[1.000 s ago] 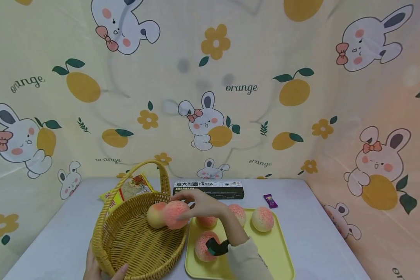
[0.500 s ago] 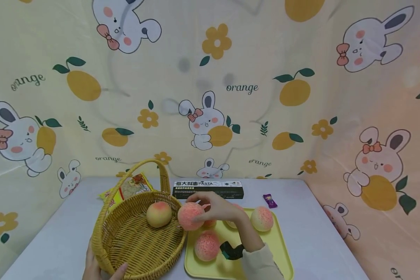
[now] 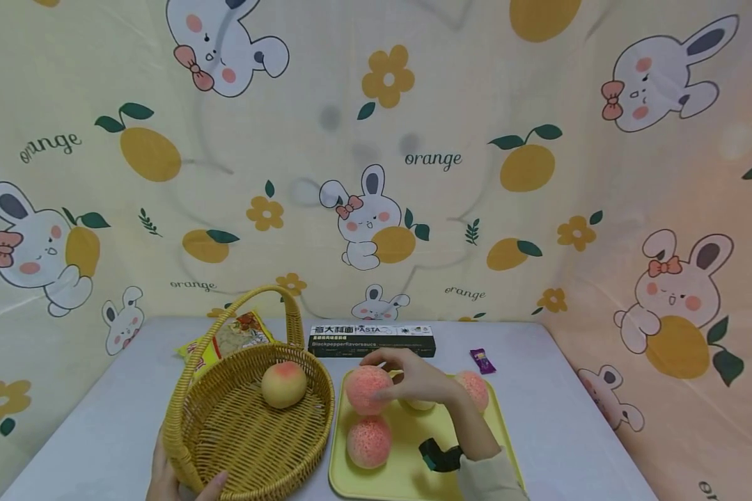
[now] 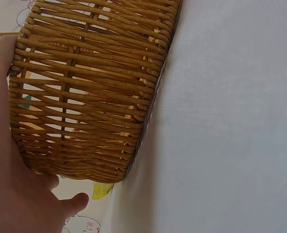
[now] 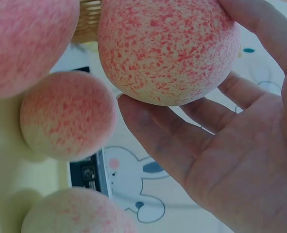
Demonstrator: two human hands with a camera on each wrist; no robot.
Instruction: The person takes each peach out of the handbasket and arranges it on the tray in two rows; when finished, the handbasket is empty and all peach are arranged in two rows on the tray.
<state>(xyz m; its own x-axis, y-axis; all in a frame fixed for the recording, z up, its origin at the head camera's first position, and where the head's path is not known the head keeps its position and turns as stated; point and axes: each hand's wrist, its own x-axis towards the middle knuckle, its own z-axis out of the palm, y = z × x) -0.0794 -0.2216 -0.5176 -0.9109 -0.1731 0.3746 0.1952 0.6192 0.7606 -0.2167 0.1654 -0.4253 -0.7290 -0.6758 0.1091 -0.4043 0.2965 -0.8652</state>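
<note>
My right hand [image 3: 388,377] holds a pink-speckled peach [image 3: 367,390] just above the far left part of the yellow tray [image 3: 407,473]. The right wrist view shows its fingers curled round the peach [image 5: 167,48]. Another peach [image 3: 369,441] lies on the tray in front of it, one [image 3: 475,390] sits at the tray's far right, and a third is mostly hidden behind the hand. A paler peach [image 3: 284,384] lies in the wicker basket [image 3: 251,445]. My left hand [image 3: 184,480] grips the basket's near rim, its palm [image 4: 17,194] against the woven wall [image 4: 90,87].
A black pasta box [image 3: 372,339] lies behind the tray, and a purple candy [image 3: 484,360] to its right. A yellow snack packet [image 3: 228,339] sits behind the basket. A printed cloth wall rises at the table's back and sides.
My right hand has carried the speckled peach rightward out of the basket, over its rim, to above the tray. The left hand and the basket have stayed still.
</note>
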